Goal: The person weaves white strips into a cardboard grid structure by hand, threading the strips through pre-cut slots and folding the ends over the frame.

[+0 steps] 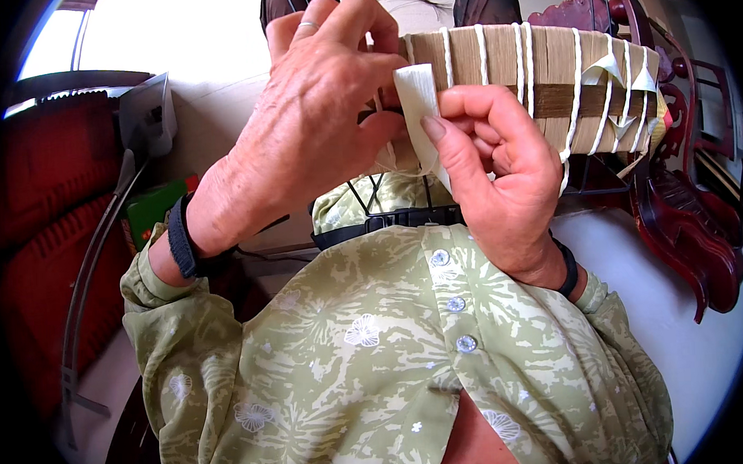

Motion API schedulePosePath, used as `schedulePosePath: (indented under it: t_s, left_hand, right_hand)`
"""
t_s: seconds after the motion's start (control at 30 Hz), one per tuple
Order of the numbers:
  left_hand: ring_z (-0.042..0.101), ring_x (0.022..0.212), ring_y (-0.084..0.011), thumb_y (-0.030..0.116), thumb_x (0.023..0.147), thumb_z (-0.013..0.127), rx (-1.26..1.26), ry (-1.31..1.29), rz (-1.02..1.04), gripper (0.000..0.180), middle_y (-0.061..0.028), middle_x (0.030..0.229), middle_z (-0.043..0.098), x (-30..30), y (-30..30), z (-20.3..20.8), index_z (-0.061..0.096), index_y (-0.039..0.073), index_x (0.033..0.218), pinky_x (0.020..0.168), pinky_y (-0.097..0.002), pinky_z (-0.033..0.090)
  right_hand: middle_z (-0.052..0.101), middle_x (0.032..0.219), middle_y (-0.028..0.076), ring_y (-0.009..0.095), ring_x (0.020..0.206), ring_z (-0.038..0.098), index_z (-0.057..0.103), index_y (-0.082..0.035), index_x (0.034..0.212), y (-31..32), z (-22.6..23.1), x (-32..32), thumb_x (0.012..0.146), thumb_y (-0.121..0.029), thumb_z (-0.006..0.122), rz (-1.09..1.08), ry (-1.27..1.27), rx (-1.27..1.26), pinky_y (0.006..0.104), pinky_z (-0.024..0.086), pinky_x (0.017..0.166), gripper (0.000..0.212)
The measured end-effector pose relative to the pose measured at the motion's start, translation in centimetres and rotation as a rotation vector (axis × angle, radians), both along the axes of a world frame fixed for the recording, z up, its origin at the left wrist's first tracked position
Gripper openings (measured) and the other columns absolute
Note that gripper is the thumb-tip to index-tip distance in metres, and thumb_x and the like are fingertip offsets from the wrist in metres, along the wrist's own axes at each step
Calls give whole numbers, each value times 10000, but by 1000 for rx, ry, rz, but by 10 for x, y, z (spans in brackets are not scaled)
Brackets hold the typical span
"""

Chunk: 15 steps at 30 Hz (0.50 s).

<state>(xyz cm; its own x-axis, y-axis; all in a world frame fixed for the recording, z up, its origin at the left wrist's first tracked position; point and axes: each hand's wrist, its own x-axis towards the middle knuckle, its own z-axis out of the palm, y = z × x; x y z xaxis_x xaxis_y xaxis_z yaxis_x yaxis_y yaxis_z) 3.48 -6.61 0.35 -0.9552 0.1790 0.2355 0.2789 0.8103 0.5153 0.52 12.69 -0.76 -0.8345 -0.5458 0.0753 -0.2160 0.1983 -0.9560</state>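
Across my lap lies a long piece wrapped in tan flat strips [500, 60], with twisted white cords [578, 77] crossing it at intervals. My right hand [508, 162] pinches a pale cream flat strip [415, 87] between thumb and forefinger, at the wrapped piece's near side. Its other fingers are curled in. My left hand [322, 103] is bent over the left end of the wrapped piece, fingers closed and close to the strip's upper end. What those fingers hold is hidden. Folded pale strip ends [605, 67] stick out near the right end.
Black wire bars [374, 199] show below the wrapped piece. Dark red carved wooden furniture [682, 213] stands at the right. At the left are red slatted seats [54, 276], a curved metal stand [103, 266] and a green box [154, 211].
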Motion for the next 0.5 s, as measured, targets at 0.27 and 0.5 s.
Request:
schedulePosePath:
  t_s: [0.27,0.5]
  left_hand:
    - [529,1038,-264,140,669,794,-113,48,-15,275,-77,1026,530,4,5,-5,712,16,900,961,-421,352]
    - [513,1078,-274,120,650,782,-34,43,40,248,-78,1071,526,12,0,-16,724,29,874,1014,-442,329]
  right_hand:
    - [614,666,-4,2,600,550,619,-19,946,13,3,1,941,-5,657,-6,-105,31,207,425,514,41]
    - [597,774,-39,-14,664,497,598,11,1019,6,3,1,970,-1,640,69,-37,99,157,363,562,66]
